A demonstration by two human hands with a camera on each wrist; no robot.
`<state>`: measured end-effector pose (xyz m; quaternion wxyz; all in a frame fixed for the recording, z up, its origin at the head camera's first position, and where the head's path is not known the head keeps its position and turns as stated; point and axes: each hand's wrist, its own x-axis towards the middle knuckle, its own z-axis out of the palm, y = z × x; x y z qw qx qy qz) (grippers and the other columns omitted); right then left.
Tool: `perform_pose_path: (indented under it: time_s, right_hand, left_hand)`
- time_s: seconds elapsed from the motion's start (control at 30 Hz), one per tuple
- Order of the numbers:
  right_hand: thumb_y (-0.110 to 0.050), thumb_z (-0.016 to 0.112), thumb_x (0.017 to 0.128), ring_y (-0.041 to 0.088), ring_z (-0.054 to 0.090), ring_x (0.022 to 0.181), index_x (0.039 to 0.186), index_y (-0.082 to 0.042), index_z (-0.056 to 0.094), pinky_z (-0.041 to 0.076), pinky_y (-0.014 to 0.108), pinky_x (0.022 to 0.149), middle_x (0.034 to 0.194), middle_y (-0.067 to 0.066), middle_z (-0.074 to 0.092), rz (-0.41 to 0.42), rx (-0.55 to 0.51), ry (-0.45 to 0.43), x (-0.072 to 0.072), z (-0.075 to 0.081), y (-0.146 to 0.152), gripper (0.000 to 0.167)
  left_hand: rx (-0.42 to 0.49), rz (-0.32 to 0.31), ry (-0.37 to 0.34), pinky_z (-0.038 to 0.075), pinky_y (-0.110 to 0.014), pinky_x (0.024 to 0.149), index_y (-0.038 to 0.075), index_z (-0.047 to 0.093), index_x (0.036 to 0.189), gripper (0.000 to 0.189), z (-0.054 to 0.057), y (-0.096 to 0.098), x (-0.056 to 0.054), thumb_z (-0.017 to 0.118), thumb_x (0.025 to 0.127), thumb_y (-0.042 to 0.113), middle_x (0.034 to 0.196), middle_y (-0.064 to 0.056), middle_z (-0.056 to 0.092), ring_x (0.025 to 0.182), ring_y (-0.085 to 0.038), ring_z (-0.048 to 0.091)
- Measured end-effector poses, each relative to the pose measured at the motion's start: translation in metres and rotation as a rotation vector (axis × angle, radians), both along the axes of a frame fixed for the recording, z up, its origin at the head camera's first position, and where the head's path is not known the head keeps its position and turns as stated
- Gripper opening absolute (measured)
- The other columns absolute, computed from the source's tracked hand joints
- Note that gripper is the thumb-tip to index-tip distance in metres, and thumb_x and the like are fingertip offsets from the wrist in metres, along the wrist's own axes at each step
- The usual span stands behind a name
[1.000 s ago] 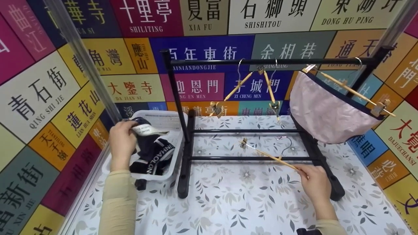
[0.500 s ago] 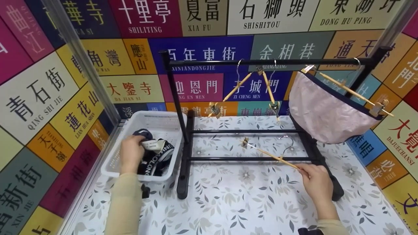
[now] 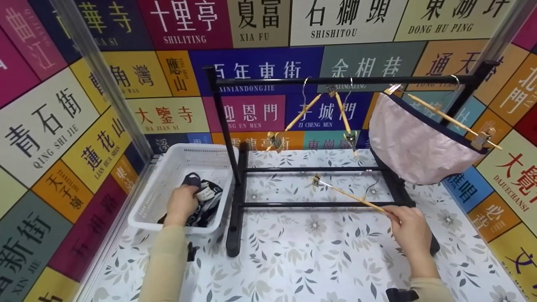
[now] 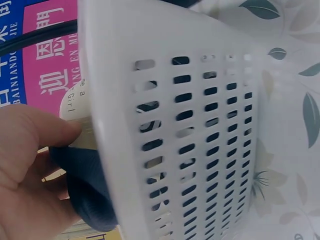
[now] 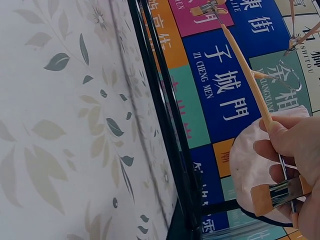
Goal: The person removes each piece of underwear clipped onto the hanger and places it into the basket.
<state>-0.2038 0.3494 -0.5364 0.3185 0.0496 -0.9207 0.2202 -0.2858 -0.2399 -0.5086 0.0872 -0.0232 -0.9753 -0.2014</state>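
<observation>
Head view: left hand (image 3: 183, 205) pinched a dark garment (image 3: 193, 179) between thumb and fingers in the white basket (image 3: 197, 156); right hand (image 3: 411, 228), fingers curled, gripped one end of a wooden clip hanger (image 3: 351, 196) near the black rack (image 3: 234, 239), where a pink garment (image 3: 419, 140) hung from another hanger (image 3: 439, 112)

A tan hanger (image 3: 356, 198) is before the black rack (image 3: 277, 82); on the rack, a pale pink garment (image 3: 415, 140) has navy edging. Left of the rack, a white basket (image 3: 201, 154) contains navy and white clothing (image 3: 204, 209). The white tabletop (image 3: 289, 256) has a grey leaf pattern.
</observation>
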Motion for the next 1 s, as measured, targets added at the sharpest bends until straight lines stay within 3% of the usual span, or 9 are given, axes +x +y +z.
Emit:
perform_pose_path:
  time_s: [0.43, 0.7, 1.0]
  right_hand:
    - [-0.001, 0.075, 0.083, 0.034, 0.056, 0.084, 0.098, -0.010, 0.076, 0.044, 0.052, 0.066, 0.089, 0.009, 0.071, 0.017, 0.006, 0.040, -0.005, 0.010, 0.001, 0.018]
    - [-0.004, 0.074, 0.086, 0.035, 0.058, 0.088, 0.100, -0.012, 0.076, 0.045, 0.053, 0.068, 0.093, 0.009, 0.072, -0.002, 0.016, 0.034, -0.009, 0.022, 0.006, 0.017]
    - [-0.007, 0.072, 0.089, 0.037, 0.057, 0.084, 0.103, -0.013, 0.076, 0.043, 0.054, 0.062, 0.094, 0.013, 0.072, -0.046, 0.058, 0.018, -0.011, 0.044, 0.014, 0.016]
  left_hand:
    - [-0.020, -0.066, -0.193, 0.046, -0.055, 0.094, 0.002, 0.072, 0.114, 0.031, -0.015, 0.004, 0.001, 0.060, 0.086, -0.002, 0.113, -0.020, 0.069, 0.108, -0.043, 0.062]
    - [-0.071, -0.080, -0.167, 0.045, -0.056, 0.096, 0.001, 0.069, 0.119, 0.030, -0.017, 0.006, 0.004, 0.064, 0.091, 0.010, 0.117, -0.022, 0.067, 0.110, -0.043, 0.061]
    - [-0.096, -0.083, -0.159, 0.046, -0.061, 0.092, 0.001, 0.066, 0.125, 0.034, -0.003, 0.007, 0.009, 0.064, 0.092, 0.012, 0.122, -0.025, 0.062, 0.111, -0.046, 0.058]
